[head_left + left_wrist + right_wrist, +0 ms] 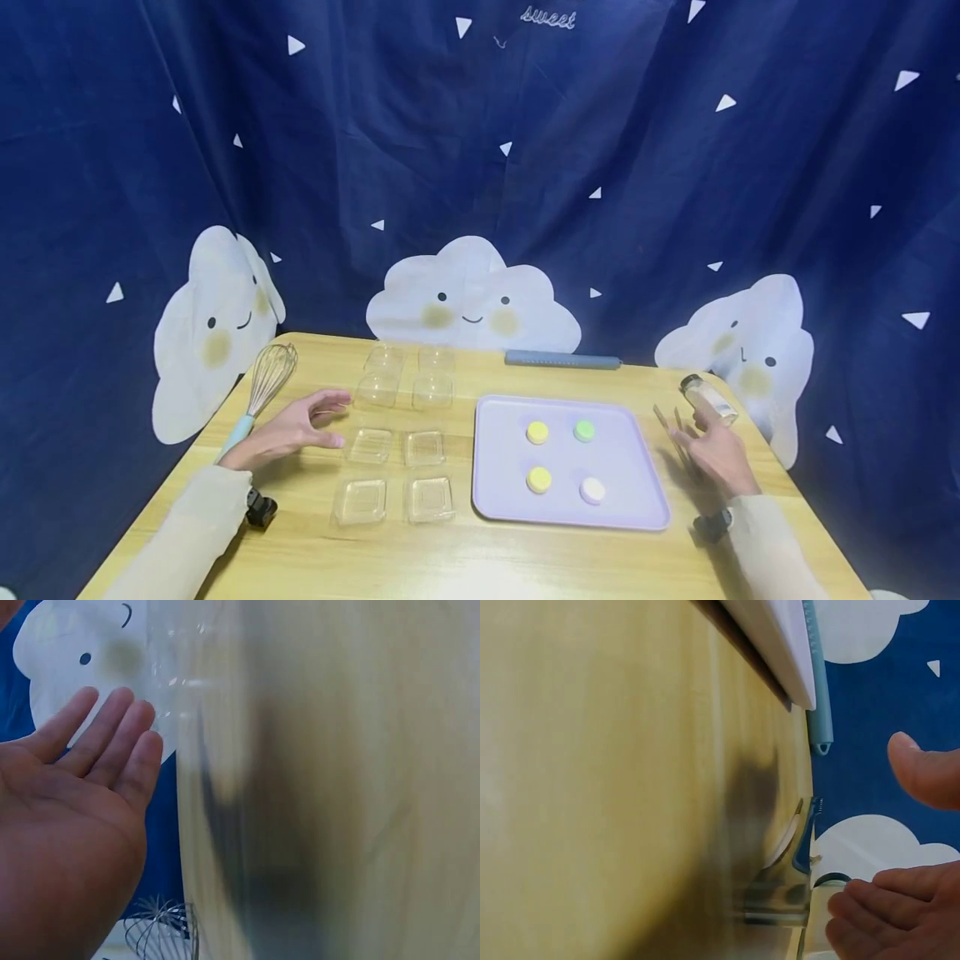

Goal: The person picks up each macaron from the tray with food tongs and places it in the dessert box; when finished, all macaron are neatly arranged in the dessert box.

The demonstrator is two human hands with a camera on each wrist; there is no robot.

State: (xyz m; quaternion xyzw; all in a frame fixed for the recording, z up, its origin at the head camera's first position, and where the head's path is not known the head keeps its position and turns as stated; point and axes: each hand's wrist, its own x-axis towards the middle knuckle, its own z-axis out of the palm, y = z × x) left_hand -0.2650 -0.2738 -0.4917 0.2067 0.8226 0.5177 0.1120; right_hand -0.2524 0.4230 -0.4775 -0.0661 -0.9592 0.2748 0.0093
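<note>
My left hand (296, 429), its fingers loosely spread and holding nothing, hovers beside the clear plastic boxes (367, 446). In the left wrist view its palm (67, 817) is bare. On the right, my right hand (718, 454) hangs over the metal tongs (682, 454). The right wrist view shows its thumb (930, 772) well apart from the fingers, with the tongs (780, 889) lying on the table below. A dark-capped jar (716, 402) stands just beyond this hand. Between the hands, a lilac tray (491, 462) bears two yellow macarons (537, 432), one green macaron (584, 431) and one pale macaron (592, 491).
Clear domed lids (432, 392) form the two far rows behind the flat clear bases (429, 500). A whisk (272, 379) with a light blue handle lies by the left edge. Along the back edge is a long blue-grey box (562, 360). Dark blue cloth (420, 108) hangs behind the table.
</note>
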